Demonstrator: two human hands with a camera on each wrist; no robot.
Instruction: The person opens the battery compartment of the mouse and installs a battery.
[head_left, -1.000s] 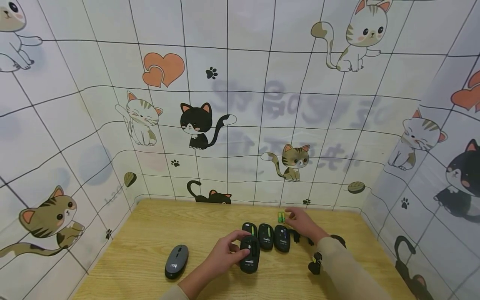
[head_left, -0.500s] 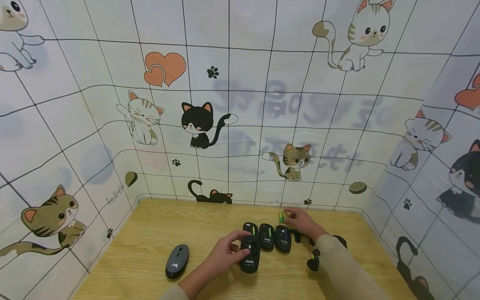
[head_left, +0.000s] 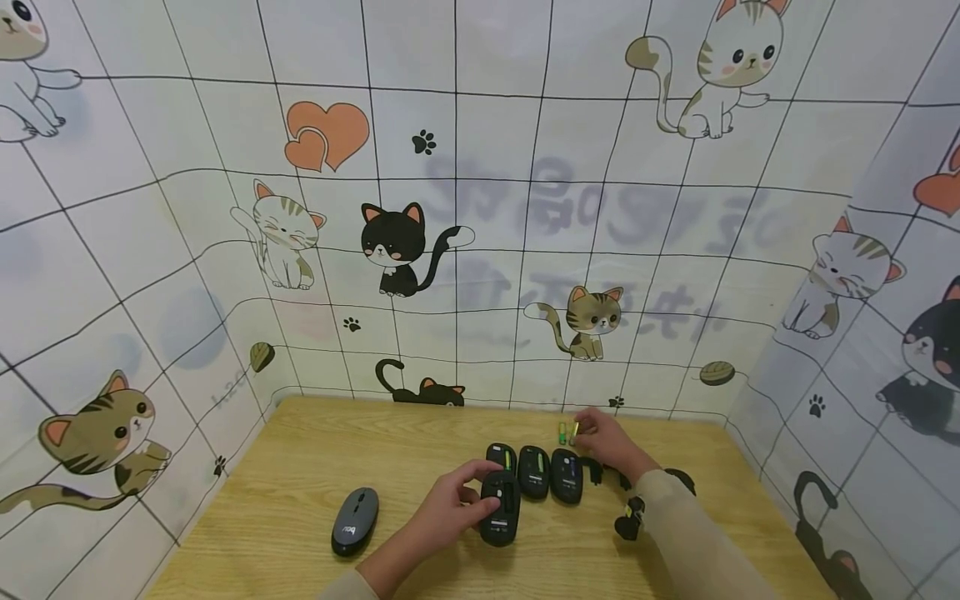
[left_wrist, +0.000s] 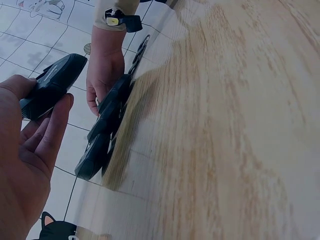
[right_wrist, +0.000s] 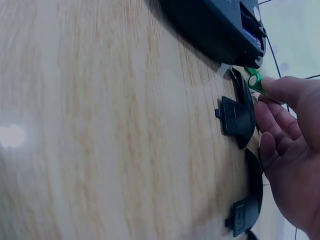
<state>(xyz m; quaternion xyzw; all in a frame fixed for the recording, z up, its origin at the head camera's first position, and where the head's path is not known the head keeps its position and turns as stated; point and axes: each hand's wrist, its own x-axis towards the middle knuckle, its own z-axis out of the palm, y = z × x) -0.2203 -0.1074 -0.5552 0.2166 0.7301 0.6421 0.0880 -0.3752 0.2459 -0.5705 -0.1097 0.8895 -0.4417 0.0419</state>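
Note:
My left hand point(head_left: 448, 504) holds a black computer mouse point(head_left: 501, 521) with its underside and battery slot facing up. In the left wrist view the thumb and fingers grip that mouse point(left_wrist: 57, 82) above the table. Toward the back, my right hand point(head_left: 606, 440) pinches a small green battery point(right_wrist: 255, 82) between thumb and finger. A second green battery point(head_left: 562, 432) lies just left of it. Upturned mice stand in a row between the hands: one point(head_left: 507, 457) partly behind the held mouse, one point(head_left: 534, 472) in the middle, and one point(head_left: 566, 477) nearest the right hand.
A grey mouse point(head_left: 355, 522) lies right side up at the left. Black battery covers point(right_wrist: 237, 117) lie beside the right hand, partly under the forearm in the head view. The wooden table point(head_left: 247, 517) meets a cat-print sheet at the back and sides.
My right hand has drawn one battery slightly right, away from the other, and that battery now tilts. The left hand and its mouse stay in place.

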